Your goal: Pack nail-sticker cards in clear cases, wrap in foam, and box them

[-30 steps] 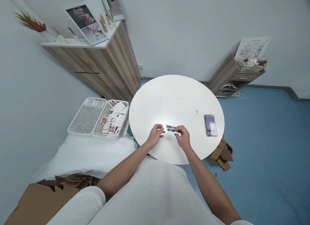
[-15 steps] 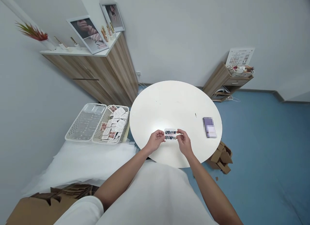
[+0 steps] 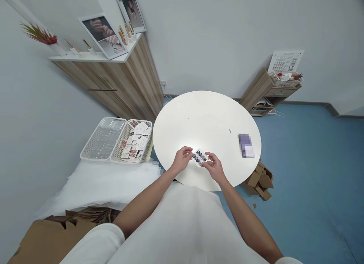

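Over the near part of the round white table (image 3: 204, 116), a small white card of press-on nails (image 3: 200, 158) is held between my two hands. Two rows of dark and pale nails show on it, and it is tilted in the view. My left hand (image 3: 182, 159) pinches its left edge between thumb and fingers. At the opposite edge, my right hand (image 3: 214, 167) grips it the same way, with the thumb on the lower right corner.
Left of the table stand a white basket of nail cards (image 3: 132, 142) and a basket of clear plastic cases (image 3: 104, 139). A blurred purple item (image 3: 245, 144) lies on the table's right side. Cardboard boxes (image 3: 260, 180) are on the floor at right; a wooden cabinet (image 3: 113, 78) stands behind.
The nail card has turned clockwise from level to slanted, its right end lower. My right hand has shifted slightly down and left with it. The whole view has shifted slightly.
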Demonstrator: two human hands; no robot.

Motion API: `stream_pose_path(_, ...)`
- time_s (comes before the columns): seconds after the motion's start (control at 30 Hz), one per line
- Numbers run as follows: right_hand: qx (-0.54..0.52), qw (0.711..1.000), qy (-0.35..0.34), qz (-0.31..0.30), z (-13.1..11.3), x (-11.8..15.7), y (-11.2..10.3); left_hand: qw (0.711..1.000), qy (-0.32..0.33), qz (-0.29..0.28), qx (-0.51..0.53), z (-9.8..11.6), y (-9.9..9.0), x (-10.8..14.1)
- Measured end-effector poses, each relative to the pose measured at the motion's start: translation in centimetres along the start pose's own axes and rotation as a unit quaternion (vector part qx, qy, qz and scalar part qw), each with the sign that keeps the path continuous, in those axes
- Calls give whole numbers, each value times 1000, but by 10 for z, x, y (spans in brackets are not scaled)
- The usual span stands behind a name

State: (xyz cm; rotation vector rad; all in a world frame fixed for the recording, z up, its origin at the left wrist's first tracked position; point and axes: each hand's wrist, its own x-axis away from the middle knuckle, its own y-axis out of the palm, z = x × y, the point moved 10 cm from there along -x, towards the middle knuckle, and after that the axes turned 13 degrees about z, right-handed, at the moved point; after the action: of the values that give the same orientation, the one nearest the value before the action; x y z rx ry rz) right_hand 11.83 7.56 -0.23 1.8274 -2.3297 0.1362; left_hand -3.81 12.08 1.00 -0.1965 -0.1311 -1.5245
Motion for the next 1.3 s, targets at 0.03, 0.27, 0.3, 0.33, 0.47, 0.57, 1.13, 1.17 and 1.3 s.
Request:
stream_pose_path(0.03, -2, 1000, 0, -1, 2, 2, 0, 1000, -1, 5, -1, 0, 1, 0)
stream_pose_path(0.27, 59, 998, -37, -8, 9, 3, -3, 999, -17, 36, -5, -13, 5, 6)
stream_pose_path(0.3, 82, 996, -42, -13, 9, 2, -3, 999, -17, 34, -9, -14, 6, 8)
stream_pose_path(0.33, 103, 993, -46, -20, 9, 0, -3, 999, -16, 28, -14, -16, 7, 10)
stream_pose_path(0.47, 163, 982, -56, -76, 11, -5, 0, 996, 16, -16, -85, -15, 7, 21)
stream_pose_path(0.57, 205, 966, -68, -140, 17, -7, 10, 978, 77, -48, -186, -14, 3, 31)
stream_pose_path(1.13, 370, 897, -137, -198, 65, -14, 136, 923, 65, 31, -379, -70, -106, 3)
stream_pose_path(1.17, 383, 892, -136, -196, 68, -16, 143, 921, 64, 32, -384, -74, -112, -2)
stream_pose_path(1.3, 438, 867, -135, -195, 85, -23, 166, 914, 49, 3, -402, -96, -123, -17)
